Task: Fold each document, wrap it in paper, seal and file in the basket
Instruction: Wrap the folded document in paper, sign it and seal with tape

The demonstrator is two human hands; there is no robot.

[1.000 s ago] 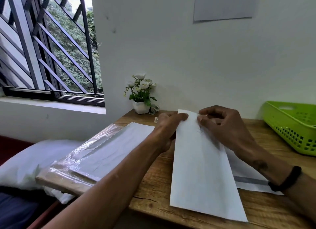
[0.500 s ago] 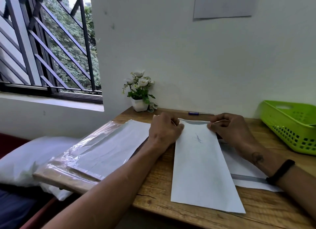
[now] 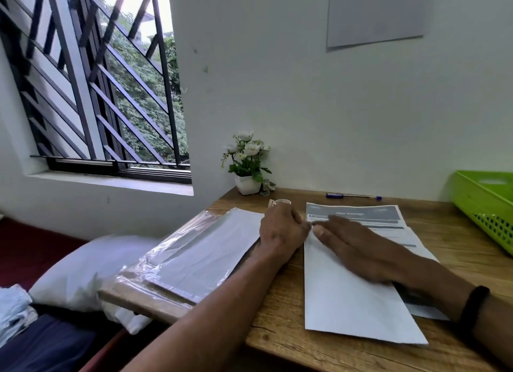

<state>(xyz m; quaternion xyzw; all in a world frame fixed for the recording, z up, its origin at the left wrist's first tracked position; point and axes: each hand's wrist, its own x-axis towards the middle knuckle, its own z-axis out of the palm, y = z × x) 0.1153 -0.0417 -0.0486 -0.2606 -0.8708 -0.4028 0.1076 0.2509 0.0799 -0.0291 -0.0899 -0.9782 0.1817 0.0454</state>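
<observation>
A white document [image 3: 347, 296] lies folded lengthwise on the wooden desk [image 3: 280, 332], its far end showing a grey printed header [image 3: 352, 214]. My left hand [image 3: 280, 232] rests at the document's left edge near the far end, fingers curled, thumb pinching the paper's edge. My right hand [image 3: 361, 252] lies flat on the folded document with fingers stretched out, just below the header. Another sheet [image 3: 427, 313] sticks out from under it on the right. The green basket [image 3: 483, 196] stands at the desk's far right.
A stack of white paper in clear plastic wrap [image 3: 200, 252] lies left of my left hand, reaching the desk's left edge. A blue pen [image 3: 352, 196], a clear tape roll [image 3: 280, 202] and a small flower pot [image 3: 247, 163] sit near the wall. A pillow [image 3: 83, 263] lies beside the desk.
My right hand has left the document's far edge and now lies flat across it. The printed header at the far end has come into view. My left hand stays at the left edge.
</observation>
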